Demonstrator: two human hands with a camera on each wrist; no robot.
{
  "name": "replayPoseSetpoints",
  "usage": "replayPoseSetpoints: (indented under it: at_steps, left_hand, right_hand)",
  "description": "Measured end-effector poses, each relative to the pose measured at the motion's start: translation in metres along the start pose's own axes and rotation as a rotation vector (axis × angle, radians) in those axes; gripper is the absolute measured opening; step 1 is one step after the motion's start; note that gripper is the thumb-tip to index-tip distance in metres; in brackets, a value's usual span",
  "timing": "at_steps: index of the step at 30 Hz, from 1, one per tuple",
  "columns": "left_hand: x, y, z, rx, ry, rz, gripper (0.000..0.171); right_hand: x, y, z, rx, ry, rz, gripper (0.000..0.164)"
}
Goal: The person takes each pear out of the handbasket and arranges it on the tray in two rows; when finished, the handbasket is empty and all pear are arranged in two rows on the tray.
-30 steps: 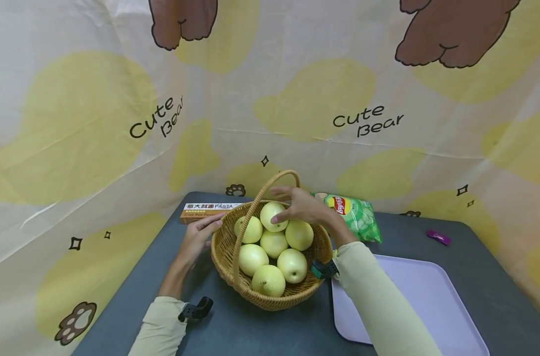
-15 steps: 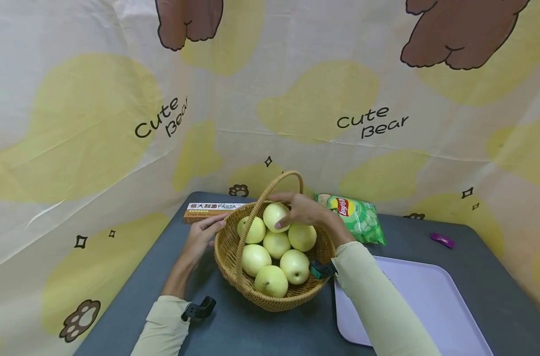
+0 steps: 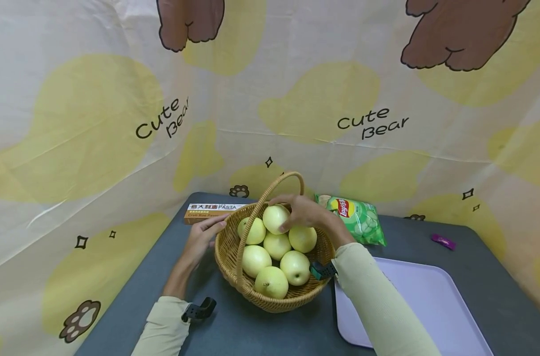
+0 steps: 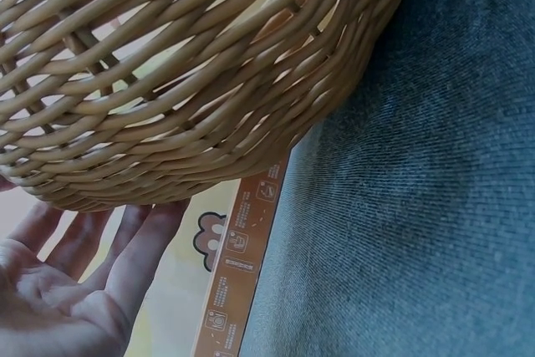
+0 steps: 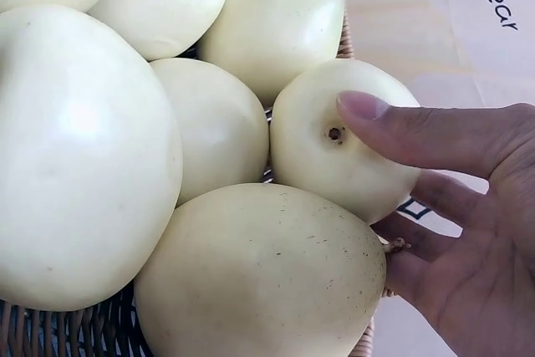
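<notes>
Drawn in closer since a second ago, the right hand's (image 3: 307, 211) fingers are now wrapped round the rear pear (image 3: 275, 219); by its thumb and fingers this pear is gripped, at the back inside the basket (image 3: 274, 304). At the basket's left wall, the left hand (image 3: 200, 238) is held with fingers extended, rested against the wicker. Behind it to the left, the box (image 3: 198, 213) is partly hidden by the basket. Six other pears (image 3: 276, 245) are gathered inside. Behind the basket to the right, the chips (image 3: 362, 223) are seen. Right of it, the tray (image 3: 418, 301) is partly covered by the right sleeve (image 3: 381, 296); farther right, the purple packet (image 3: 443, 241) is seen.
</notes>
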State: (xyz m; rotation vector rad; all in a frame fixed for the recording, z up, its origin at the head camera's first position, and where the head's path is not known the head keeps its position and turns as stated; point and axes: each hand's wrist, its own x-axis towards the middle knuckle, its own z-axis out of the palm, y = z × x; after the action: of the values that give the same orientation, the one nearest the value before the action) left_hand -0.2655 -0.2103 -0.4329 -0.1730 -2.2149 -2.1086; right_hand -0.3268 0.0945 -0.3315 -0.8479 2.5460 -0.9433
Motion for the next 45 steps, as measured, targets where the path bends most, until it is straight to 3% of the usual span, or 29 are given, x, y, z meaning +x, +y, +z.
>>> replayPoseSetpoints:
  at_steps: [8, 19, 25, 29, 45]
  left_hand:
    - [0.0, 0.0, 0.001, -0.001, 0.001, -0.002, 0.046]
    - [0.0, -0.002, 0.001, -0.007, 0.008, -0.002, 0.046]
    - [0.001, -0.003, 0.0, 0.004, 0.001, 0.002, 0.046]
    - [0.001, -0.003, -0.001, 0.008, 0.002, 0.005, 0.046]
    - [0.001, -0.005, -0.001, 0.005, -0.008, 0.01, 0.046]
  right_hand:
    - [-0.001, 0.001, 0.002, -0.065, 0.032, -0.028, 0.073]
    - [-0.008, 0.0, 0.001, -0.043, 0.064, -0.098, 0.072]
    - [-0.024, -0.008, -0.007, 0.053, 0.087, -0.116, 0.072]
    - [-0.036, -0.009, -0.011, 0.056, 0.125, -0.13, 0.07]
    - [-0.094, 0.01, -0.01, 0.141, 0.261, -0.122, 0.075]
